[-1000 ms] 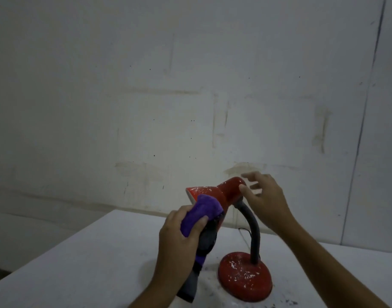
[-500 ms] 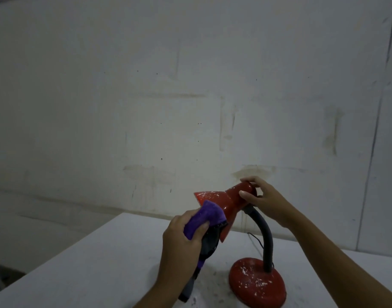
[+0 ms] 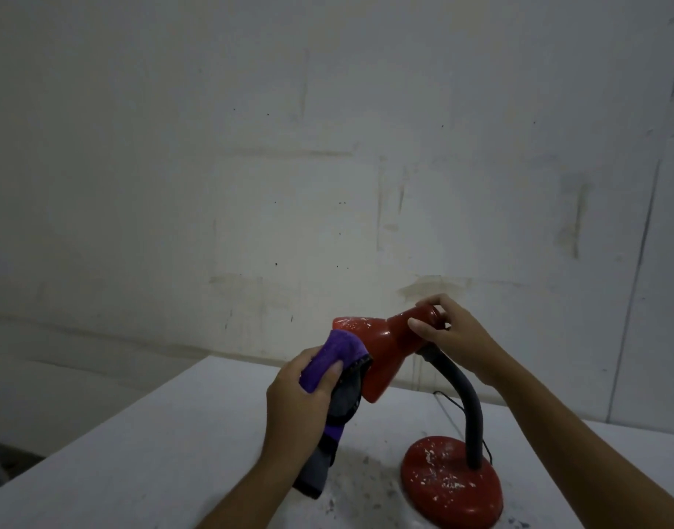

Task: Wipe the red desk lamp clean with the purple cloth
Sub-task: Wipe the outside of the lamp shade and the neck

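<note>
Since a second ago my right hand (image 3: 455, 337) has closed in from a loose, open reach and now pinches the narrow rear neck of the glossy red metal desk lamp (image 3: 385, 351), thumb on the near side and fingers (image 3: 436, 301) curled over the top. My left hand (image 3: 301, 395) has shifted little: it grips the folded purple microfibre cloth (image 3: 329, 362), thumb pressed on the purple fold, with a darker grey-black part of the cloth hanging below my fist. The cloth touches the flared rim of the red shade just ahead of my left fingers, on the side facing me.

The lamp stands on the white speckled tabletop (image 3: 167, 463), its round red base (image 3: 452, 484) down and to the right of my left hand, joined to the shade by a black flexible gooseneck (image 3: 467, 406) that rises just under my right hand. Pale flecks show on the top of the shade and thickly across the base.

I judge the wiping of the shade is in hand, with my right hand steadying it. The next move calls for drawing the cloth across the flecked upper surface of the shade while holding the neck firm, so the gooseneck does not bend away. The base looks not yet wiped.
</note>
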